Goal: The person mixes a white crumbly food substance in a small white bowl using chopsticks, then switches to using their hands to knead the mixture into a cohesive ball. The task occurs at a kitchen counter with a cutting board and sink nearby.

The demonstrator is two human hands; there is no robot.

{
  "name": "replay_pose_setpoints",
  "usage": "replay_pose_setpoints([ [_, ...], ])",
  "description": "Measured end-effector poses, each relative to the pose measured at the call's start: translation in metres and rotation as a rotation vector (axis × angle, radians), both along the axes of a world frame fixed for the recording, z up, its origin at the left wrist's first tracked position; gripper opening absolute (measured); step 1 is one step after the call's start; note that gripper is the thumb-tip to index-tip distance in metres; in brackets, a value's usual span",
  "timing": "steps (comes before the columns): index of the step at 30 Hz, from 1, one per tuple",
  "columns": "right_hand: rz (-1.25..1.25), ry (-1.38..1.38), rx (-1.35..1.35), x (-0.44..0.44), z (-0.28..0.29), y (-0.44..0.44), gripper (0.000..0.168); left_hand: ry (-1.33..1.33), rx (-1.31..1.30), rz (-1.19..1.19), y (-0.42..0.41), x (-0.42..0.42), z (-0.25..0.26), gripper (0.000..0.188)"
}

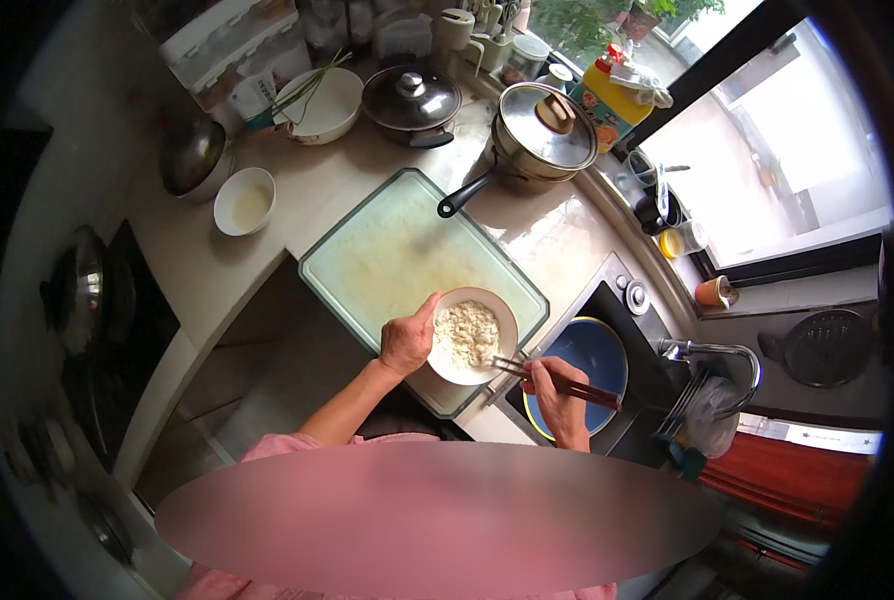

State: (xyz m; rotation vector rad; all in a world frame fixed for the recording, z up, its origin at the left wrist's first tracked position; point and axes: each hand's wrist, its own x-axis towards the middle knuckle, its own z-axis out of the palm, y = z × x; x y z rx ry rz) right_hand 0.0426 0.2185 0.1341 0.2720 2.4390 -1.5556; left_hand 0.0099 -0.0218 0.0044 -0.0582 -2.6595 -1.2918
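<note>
My left hand [408, 339] grips the left side of a white bowl [508, 315], thumb up along its rim. Inside lies a pale, crumbly, flour-like mixture [465, 330]. My right hand [563, 394] holds a pair of dark chopsticks [585, 391] with metal-coloured lower ends; their tips reach into the mixture at the bowl's right edge. Beneath the bowl is a pale green cutting board [387, 247] with a darker rim. I cannot tell whether the bowl rests on the board or is held just above it.
To the right, a blue basin [585, 349] sits in the sink, near the faucet [751, 367]. Behind the board stand a lidded saucepan [540, 135], its handle over the board, and a lidded pot [411, 97]. At left are a small bowl of pale liquid [244, 202] and a white bowl with green stalks [334, 105].
</note>
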Motion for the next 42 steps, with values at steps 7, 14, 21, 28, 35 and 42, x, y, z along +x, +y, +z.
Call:
replay_pose_setpoints([
  [7, -0.216, 0.041, -0.342, 0.008, -0.041, -0.04, 0.025, -0.004, -0.048, -0.066, -0.001, -0.004, 0.003, 0.041],
  [14, -0.156, 0.115, -0.278, 0.001, -0.036, -0.049, 0.021, -0.02, -0.062, -0.075, 0.0, -0.007, 0.005, 0.041],
  [21, -0.031, 0.168, -0.161, 0.011, -0.046, -0.004, 0.019, -0.052, -0.138, -0.015, 0.001, -0.002, 0.008, 0.042],
  [28, 0.1, 0.214, -0.033, 0.012, -0.021, 0.013, 0.017, -0.077, -0.205, 0.006, 0.009, 0.001, 0.012, 0.041],
  [35, -0.036, 0.206, -0.38, 0.011, -0.061, -0.013, 0.02, -0.055, -0.256, 0.028, 0.01, 0.0, 0.015, 0.041],
  [42, -0.033, 0.261, -0.361, 0.005, -0.065, -0.025, 0.018, -0.021, -0.213, 0.008, 0.01, -0.002, 0.007, 0.041],
])
